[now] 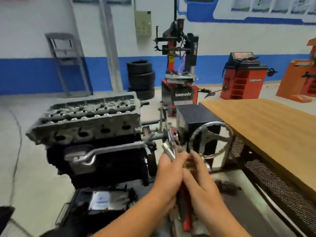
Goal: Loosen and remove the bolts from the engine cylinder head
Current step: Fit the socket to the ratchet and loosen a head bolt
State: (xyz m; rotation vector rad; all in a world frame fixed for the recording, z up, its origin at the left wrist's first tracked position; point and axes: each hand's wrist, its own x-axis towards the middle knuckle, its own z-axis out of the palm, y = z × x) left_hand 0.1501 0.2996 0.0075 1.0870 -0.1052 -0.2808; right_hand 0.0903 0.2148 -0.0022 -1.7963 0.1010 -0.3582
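Gripping bolts [168, 152] in left hand [168, 175], right hand [199, 183] open against them; head [89, 120] sitting well left on engine. Likely gathering removed bolts; next needing somewhere to put them.

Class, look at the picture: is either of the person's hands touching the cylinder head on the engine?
No: the left hand and right hand are together near the handwheel, apart from the cylinder head.

Auto repair workshop | grey engine block with exposed cylinder head [89, 120] on a stand | red-and-black tyre-changing machine [179, 65] | stack of black tyres [141, 77] against blue-and-white wall | red wheel balancer cabinet [242, 77] | wooden-topped counter [266, 127]
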